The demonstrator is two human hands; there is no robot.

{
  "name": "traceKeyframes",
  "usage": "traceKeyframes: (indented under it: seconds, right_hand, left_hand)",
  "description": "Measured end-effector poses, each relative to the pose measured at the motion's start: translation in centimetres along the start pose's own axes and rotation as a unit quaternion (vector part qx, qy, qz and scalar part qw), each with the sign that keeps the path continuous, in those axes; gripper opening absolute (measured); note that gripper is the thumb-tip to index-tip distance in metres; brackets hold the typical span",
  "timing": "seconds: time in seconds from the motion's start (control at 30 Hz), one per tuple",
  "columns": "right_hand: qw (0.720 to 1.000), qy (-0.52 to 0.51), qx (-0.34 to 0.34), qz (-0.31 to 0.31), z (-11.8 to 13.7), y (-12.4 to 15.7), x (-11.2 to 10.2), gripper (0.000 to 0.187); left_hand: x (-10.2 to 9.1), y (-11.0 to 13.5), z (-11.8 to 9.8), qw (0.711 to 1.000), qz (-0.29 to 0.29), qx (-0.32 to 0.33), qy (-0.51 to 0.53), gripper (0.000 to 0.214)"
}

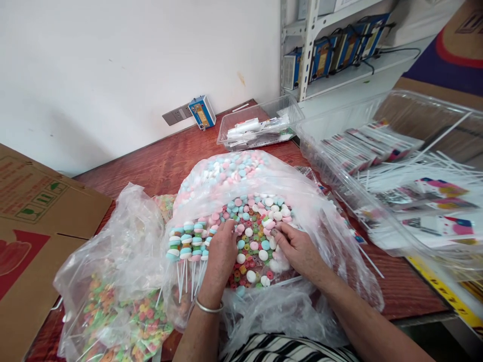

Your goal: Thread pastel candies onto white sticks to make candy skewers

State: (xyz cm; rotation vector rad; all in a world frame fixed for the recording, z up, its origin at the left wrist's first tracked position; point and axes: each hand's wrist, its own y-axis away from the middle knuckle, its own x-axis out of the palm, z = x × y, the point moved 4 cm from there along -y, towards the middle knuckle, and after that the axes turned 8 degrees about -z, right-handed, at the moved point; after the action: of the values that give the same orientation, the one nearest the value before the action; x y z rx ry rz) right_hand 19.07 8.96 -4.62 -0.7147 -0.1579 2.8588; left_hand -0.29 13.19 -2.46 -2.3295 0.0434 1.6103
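Note:
My left hand [223,247], with a metal bangle at the wrist, is over the open candy bag with its fingers curled together. A pink candy lies at its fingertips, but what they grip is hidden. My right hand [298,247] pinches at a pink candy [269,225] above the pile. Below both hands, round white, pink and blue candies [263,255] mix with small coloured ring candies [247,271]. Beside my left hand, finished-looking candy skewers [185,241] on white sticks lie in a row, blue, white and pink pieces stacked on each.
A clear plastic bag [132,236] of ring candies lies at left by a cardboard box [45,216]. At right, a clear tray [339,188] holds white sticks and printed packets. Behind stand a smaller tray [226,133], a blue device [203,113] and a metal shelf [307,55].

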Motion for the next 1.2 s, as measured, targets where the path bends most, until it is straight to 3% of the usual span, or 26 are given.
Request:
traceKeyframes:
  seconds: [0.17,0.27,0.37,0.6,0.8,0.97,1.1,1.2]
  right_hand:
    - [1.0,0.0,-0.001,0.005,0.0,0.0,0.1,0.024]
    - [1.0,0.001,-0.003,0.003,-0.1,0.0,0.1,0.025]
    - [1.0,0.006,-0.006,0.002,-0.1,0.0,0.2,0.026]
    - [1.0,0.015,-0.012,0.0,0.1,0.0,0.2,0.025]
    - [1.0,0.02,-0.011,0.001,-0.1,0.0,0.2,0.026]
    - [1.0,0.023,-0.01,0.004,-0.3,0.0,0.4,0.024]
    - [1.0,0.024,-0.013,0.004,-0.2,0.0,0.4,0.024]
    - [1.0,0.025,-0.016,0.002,-0.1,0.0,0.3,0.025]
  left_hand:
    - [-1.0,1.1,0.2,0.991,0.107,0.004,-0.081,0.009]
    - [-0.6,2.0,0.4,0.982,0.13,-0.008,-0.137,0.01]
    - [-0.2,2.5,0.5,0.986,0.1,-0.016,-0.132,0.01]
    - [-0.2,2.1,1.1,0.999,-0.047,-0.021,-0.007,0.009]
    - [-0.1,2.4,-0.1,0.997,-0.06,-0.017,0.034,0.007]
    - [0.2,3.0,-0.4,0.987,0.04,-0.044,0.148,0.006]
    - [0.1,2.3,0.5,0.986,-0.054,-0.07,0.138,0.005]
    - [0.1,1.8,0.9,0.987,-0.079,-0.07,0.125,0.005]
